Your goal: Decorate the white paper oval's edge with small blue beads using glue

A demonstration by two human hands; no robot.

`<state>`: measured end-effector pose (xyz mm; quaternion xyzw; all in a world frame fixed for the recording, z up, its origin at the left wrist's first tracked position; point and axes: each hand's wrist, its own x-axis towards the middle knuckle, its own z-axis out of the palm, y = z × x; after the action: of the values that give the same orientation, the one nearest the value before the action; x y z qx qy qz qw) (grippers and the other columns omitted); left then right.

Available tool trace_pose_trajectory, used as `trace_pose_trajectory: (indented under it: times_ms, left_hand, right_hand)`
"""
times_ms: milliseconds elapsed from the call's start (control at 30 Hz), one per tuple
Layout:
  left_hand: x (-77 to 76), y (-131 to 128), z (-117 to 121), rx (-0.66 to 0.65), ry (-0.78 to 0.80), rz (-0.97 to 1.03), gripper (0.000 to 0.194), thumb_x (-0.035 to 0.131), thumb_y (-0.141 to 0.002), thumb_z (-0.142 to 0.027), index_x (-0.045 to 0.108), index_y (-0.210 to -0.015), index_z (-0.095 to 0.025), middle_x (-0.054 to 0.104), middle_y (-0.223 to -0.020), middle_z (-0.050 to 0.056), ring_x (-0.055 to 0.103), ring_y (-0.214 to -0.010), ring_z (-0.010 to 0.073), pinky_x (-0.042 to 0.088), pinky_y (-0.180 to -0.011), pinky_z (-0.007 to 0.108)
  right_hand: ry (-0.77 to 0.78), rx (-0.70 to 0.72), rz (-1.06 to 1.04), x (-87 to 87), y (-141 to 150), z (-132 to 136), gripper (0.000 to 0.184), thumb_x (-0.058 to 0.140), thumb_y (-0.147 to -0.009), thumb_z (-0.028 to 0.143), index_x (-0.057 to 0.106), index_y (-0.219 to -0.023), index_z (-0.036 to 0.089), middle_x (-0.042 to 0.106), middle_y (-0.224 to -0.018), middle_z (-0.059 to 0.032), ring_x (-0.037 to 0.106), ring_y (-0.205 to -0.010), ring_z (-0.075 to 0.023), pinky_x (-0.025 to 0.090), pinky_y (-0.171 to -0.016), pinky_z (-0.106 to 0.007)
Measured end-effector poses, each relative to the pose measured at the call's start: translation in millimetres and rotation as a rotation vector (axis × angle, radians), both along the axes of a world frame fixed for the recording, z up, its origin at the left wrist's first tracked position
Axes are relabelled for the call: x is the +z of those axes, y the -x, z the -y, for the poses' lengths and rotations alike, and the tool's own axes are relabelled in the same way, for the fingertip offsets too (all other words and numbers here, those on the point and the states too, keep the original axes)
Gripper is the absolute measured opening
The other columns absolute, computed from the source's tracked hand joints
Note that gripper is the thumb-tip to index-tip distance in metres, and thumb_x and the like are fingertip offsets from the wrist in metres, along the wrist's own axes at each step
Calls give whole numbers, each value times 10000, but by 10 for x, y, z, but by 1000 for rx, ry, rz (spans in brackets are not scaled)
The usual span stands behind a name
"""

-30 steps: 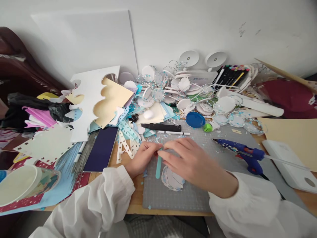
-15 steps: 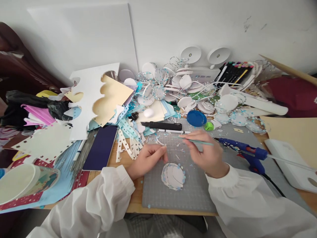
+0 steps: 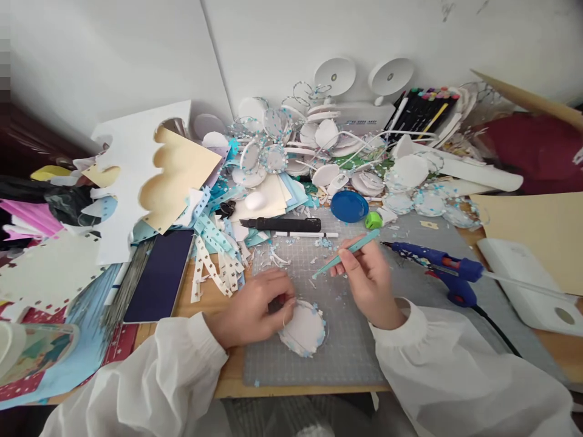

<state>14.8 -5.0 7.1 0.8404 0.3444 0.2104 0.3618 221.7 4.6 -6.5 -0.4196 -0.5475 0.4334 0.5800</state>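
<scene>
My right hand [image 3: 367, 276] grips teal tweezers [image 3: 348, 252], their tips pointing down and left over the grey cutting mat [image 3: 346, 358]. Below and left lies a white round disc [image 3: 303, 328] edged with small pale blue stars. My left hand [image 3: 262, 303] is closed at the disc's upper left edge, thumb and fingers curled together. A thin strand shows beside its thumb; what the fingers hold is hidden. Small blue stars and white scraps are scattered on the mat near the tweezers.
A blue glue gun [image 3: 437, 264] lies to the right, beside a white box [image 3: 531, 285]. Behind the hands are a black craft knife [image 3: 282, 224], a white pen [image 3: 307, 234] and a blue lid [image 3: 349, 207]. A dark blue notebook [image 3: 159, 276] and punched paper strips [image 3: 214, 267] lie left.
My left hand has come down onto the disc's edge. My right hand has tilted the tweezers, so the tips now point downward. The view has shifted to the right.
</scene>
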Motion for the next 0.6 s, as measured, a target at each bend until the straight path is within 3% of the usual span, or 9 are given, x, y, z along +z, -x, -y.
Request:
trace_pose_trajectory:
  times_ms: [233, 600]
  left_hand:
    - [-16, 26, -3, 12, 103, 133, 185, 415, -886, -127, 372, -714, -181, 415, -699, -15, 387, -639, 114, 323, -605, 241]
    - [-12, 6, 0, -30, 81, 178, 177, 404, -861, -124, 342, -707, -186, 407, -699, -3, 377, -647, 126, 321, -602, 256]
  right_hand:
    - [-4, 86, 19, 66, 9, 119, 89, 513, -933, 274, 525, -858, 227, 541, -742, -1, 548, -591, -112, 450, -538, -272]
    - [-82, 144, 92, 37, 28, 154, 52, 476, -945, 212, 506, -909, 235, 526, -760, -4, 521, -634, -121, 433, -560, -274]
